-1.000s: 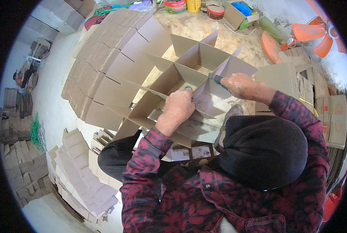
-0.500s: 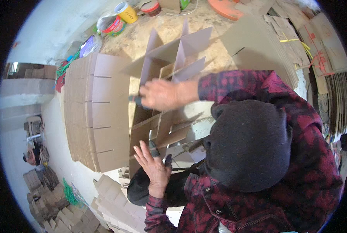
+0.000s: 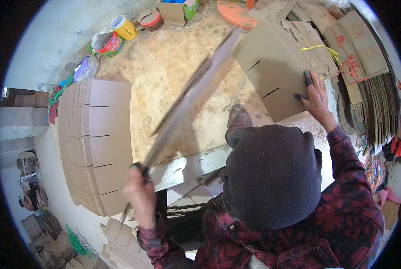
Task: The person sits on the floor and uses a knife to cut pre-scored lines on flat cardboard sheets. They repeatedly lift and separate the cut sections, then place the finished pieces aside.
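My left hand (image 3: 140, 197), blurred by motion, grips the near end of a flattened cardboard divider (image 3: 193, 92). That divider is folded into a narrow bundle and slants up across the wooden table (image 3: 182, 54). Over at the right, my right hand (image 3: 317, 99) rests with fingers apart on the edge of a stack of slotted cardboard sheets (image 3: 272, 74). Dark covers sit on its thumb and a fingertip. Another stack of slotted cardboard strips (image 3: 108, 148) stands at the table's left side, near my left hand.
Along the back are a red-green tub (image 3: 110, 45), a yellow cup (image 3: 124, 28), a round red-rimmed container (image 3: 151, 20) and an orange disc (image 3: 237, 14). More cardboard (image 3: 371, 49) piles up at the far right. Cardboard pieces (image 3: 126, 240) lie below the left stack.
The opened-out divider grid has been folded flat and swung left in my left hand. My right hand has left it and moved right onto the sheet stack. The view has shifted.
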Action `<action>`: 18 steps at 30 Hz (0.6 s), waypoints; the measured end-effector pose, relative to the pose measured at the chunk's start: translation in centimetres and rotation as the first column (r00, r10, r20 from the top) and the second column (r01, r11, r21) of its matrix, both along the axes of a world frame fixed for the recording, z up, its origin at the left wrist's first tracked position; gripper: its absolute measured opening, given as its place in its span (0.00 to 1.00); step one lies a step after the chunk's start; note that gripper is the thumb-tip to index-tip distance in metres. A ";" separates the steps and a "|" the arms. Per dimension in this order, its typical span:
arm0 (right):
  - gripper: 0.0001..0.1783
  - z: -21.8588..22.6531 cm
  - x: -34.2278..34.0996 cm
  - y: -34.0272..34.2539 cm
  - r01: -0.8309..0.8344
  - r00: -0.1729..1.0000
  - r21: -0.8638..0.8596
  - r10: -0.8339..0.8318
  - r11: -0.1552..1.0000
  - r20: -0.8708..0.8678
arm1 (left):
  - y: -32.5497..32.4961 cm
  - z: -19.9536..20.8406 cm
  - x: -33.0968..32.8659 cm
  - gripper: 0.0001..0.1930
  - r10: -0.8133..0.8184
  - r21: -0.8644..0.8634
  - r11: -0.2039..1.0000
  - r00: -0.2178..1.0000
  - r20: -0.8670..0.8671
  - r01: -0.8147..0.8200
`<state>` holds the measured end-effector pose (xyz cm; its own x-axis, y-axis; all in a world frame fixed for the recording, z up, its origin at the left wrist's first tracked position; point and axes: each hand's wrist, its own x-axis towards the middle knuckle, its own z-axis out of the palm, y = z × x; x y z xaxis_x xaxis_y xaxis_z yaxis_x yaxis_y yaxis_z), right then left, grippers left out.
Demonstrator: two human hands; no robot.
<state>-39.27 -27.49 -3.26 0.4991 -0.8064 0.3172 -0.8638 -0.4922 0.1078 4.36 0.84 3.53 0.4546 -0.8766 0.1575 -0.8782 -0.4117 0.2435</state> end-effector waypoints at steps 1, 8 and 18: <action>0.20 -0.1 -0.5 0.1 0.034 0.998 -0.041 -0.036 0.999 -0.049 | 0.4 0.8 0.4 0.07 0.154 -0.299 0.866 0.782 -0.603 -0.401; 0.08 0.4 -2.5 -5.8 0.228 0.952 0.065 -0.237 0.971 0.196 | 17.7 11.4 1.3 0.15 0.681 -0.383 0.674 0.733 -0.010 -0.632; 0.17 1.8 -4.1 -6.1 -0.007 0.766 0.182 -0.112 0.983 0.633 | 48.8 -3.1 -7.2 0.19 0.598 -0.382 0.010 0.312 -0.738 -0.924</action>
<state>-43.40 -33.63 -1.48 0.1845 -0.8944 0.4074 -0.7276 -0.4030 -0.5552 -2.86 49.62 0.42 0.9171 0.3889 0.0870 0.0525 -0.3343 0.9410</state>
